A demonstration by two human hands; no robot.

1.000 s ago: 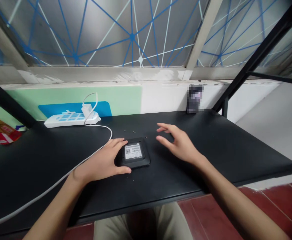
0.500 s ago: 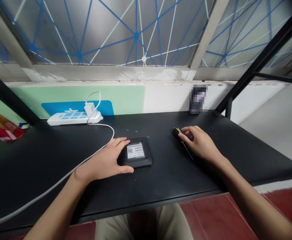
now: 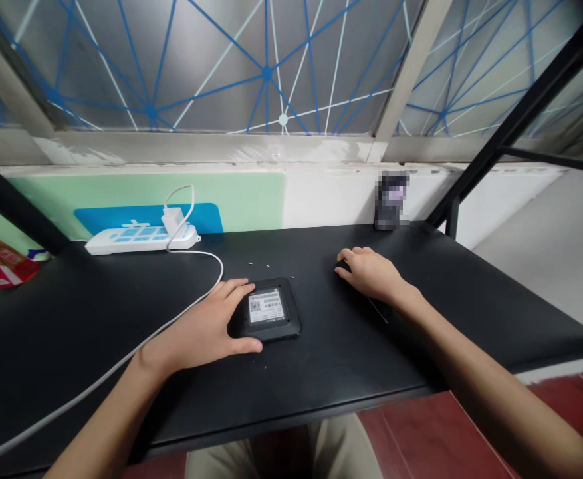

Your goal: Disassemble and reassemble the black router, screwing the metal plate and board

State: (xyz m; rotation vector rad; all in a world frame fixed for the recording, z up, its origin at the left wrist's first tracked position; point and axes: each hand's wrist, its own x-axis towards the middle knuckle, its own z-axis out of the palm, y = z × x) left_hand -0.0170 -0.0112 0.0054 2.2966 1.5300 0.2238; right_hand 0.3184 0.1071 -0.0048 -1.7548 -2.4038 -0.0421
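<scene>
While our left hand [image 3: 209,329] spreads wide around the left side of the black box [image 3: 289,313], thumb at the near edge, other fingers at the far one, the box lies flat on the counter [image 3: 316,366], label [image 3: 266,307] up. Our right hand [image 3: 371,273] has its fingers curled, nearly closed, over the screwdriver's handle [image 3: 342,265], right of the box; shaft pokes out toward us; can't tell if it's lifted. Three tiny screws [image 3: 268,266] lie just beyond the box. Power strip [image 3: 141,239] back left, cable [image 3: 191,252] trailing past our left hand.
</scene>
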